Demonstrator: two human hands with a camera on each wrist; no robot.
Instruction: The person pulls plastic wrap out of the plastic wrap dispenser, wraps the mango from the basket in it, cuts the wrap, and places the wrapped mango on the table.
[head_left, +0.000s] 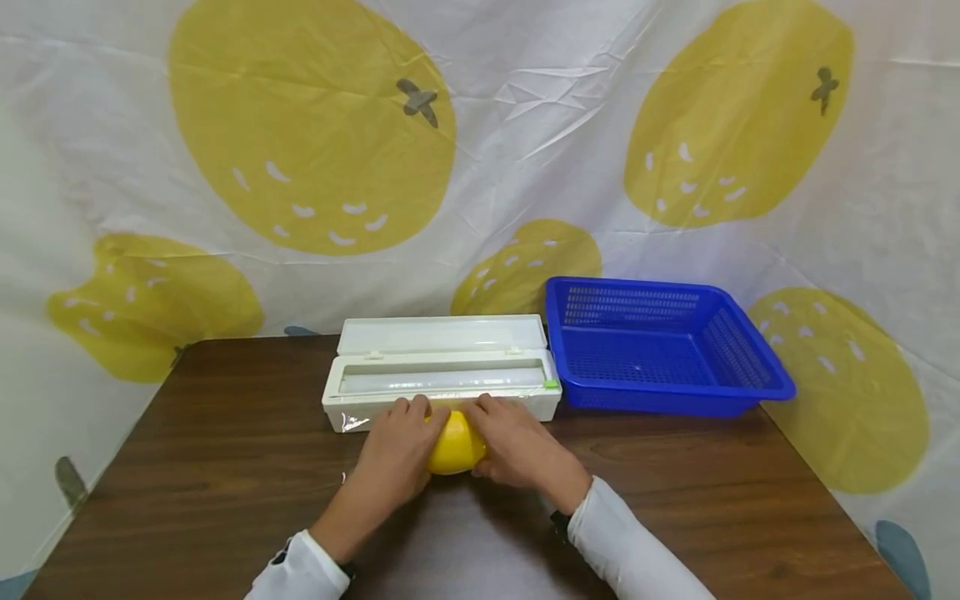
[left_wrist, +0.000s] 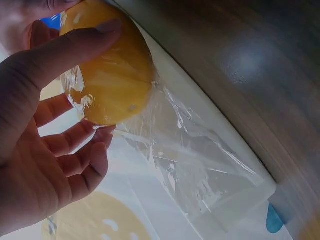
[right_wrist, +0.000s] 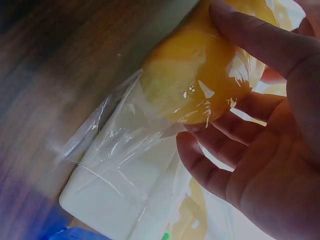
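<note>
Yellow fruit (head_left: pixel 456 446): held directly between both hands, midway between left and right edges of the worktop (head_left: pixel 225 467), just on the near-edge side of a long white box (head_left: pixel 442 357). Left hand (head_left: pixel 397 446) against the left flank, right hand (head_left: pixel 517 442) against the right. Pinching from both sides through clear film (left_wrist: pixel 190 165). In each wrist view, thumb laid across one face of the fruit, other fingers bent behind and below, partly hidden. Cannot tell whether resting on the worktop or lifted.

Film drawn tight and glossy over the fruit, creased beyond the fingers, trailing out past both hands and across the box.

Box set parallel to the far edge. Lid (head_left: pixel 442 335) tipped back toward that edge; pale roll (head_left: pixel 442 381) lying lengthwise inside, small green piece (head_left: pixel 551 384) at the right end. Blue perforated basket (head_left: pixel 675 392) right of the box, near the far right corner; cannot tell if touching. White sleeves (head_left: pixel 637 542), dark band at each wrist. Behind the far edge, white cloth (head_left: pixel 525 108) printed with big yellow fruits.
</note>
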